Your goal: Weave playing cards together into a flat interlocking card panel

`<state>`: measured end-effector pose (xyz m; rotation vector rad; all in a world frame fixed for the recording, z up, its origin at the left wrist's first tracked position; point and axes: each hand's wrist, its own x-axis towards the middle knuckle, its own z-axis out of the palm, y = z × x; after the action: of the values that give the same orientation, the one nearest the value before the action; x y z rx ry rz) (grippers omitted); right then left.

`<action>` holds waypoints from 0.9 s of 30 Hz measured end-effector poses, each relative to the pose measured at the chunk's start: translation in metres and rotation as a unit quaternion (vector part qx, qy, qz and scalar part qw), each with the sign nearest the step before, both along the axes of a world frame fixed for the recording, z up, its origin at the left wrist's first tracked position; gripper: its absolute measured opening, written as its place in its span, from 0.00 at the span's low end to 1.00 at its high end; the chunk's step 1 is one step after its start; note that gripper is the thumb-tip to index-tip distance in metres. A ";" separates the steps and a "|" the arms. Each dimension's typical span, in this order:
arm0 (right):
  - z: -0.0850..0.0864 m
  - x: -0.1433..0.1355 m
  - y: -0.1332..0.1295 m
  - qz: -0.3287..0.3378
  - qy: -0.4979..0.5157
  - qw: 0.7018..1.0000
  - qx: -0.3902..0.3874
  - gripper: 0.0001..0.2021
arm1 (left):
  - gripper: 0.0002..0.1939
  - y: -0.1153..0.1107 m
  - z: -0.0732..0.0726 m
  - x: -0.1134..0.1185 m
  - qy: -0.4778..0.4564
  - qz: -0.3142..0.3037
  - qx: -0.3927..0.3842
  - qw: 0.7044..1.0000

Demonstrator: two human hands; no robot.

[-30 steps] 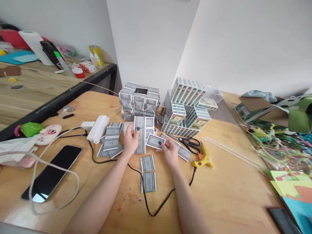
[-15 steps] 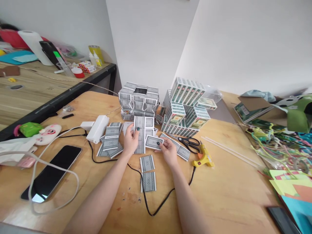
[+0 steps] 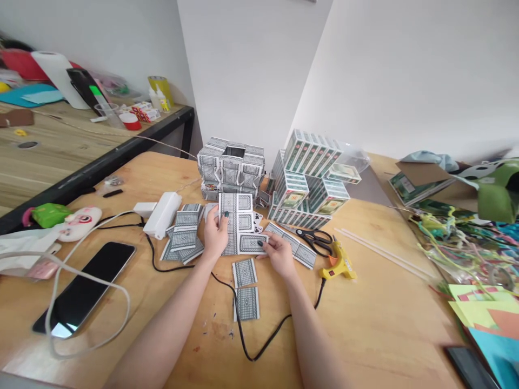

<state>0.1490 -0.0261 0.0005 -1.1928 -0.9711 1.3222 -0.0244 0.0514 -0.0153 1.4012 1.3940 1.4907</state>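
My left hand (image 3: 215,233) grips a long panel of joined playing cards (image 3: 230,216), backs showing, its thumb on the front. Between the fingers of my right hand (image 3: 279,248) is a single card (image 3: 252,243), held sideways against the panel's lower right edge. Two small card pieces (image 3: 245,273) lie on the table below. A pile of folded cards (image 3: 186,237) is left of my left hand, and a joined card strip (image 3: 302,253) lies right of my right hand. Behind the panel stands a blocky structure built of cards (image 3: 231,167).
Stacked card boxes (image 3: 310,183) stand at the back right. Black scissors (image 3: 316,240) and a yellow glue gun (image 3: 340,263) lie at the right, its black cable (image 3: 259,354) looping in front. A phone (image 3: 87,286), white cable (image 3: 121,319) and white power block (image 3: 162,214) are at the left.
The panel in my left hand has shifted slightly left. My right hand has moved its card slightly left and down, and it now lines up with the panel's lower right edge.
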 end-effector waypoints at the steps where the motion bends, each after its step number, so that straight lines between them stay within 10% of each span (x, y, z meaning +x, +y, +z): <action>1: 0.000 0.000 0.000 0.001 0.001 1.000 -0.001 0.21 | 0.19 0.000 -0.001 0.000 0.000 -0.002 0.002 1.000; 27: 0.006 -0.007 0.002 0.014 -0.013 0.999 -0.041 0.15 | 0.19 -0.015 0.009 0.011 0.205 0.093 0.029 0.974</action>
<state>0.1424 -0.0240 0.0063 -1.2658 -0.9633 1.3844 -0.0136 0.0359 -0.0066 1.7272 1.7865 1.4166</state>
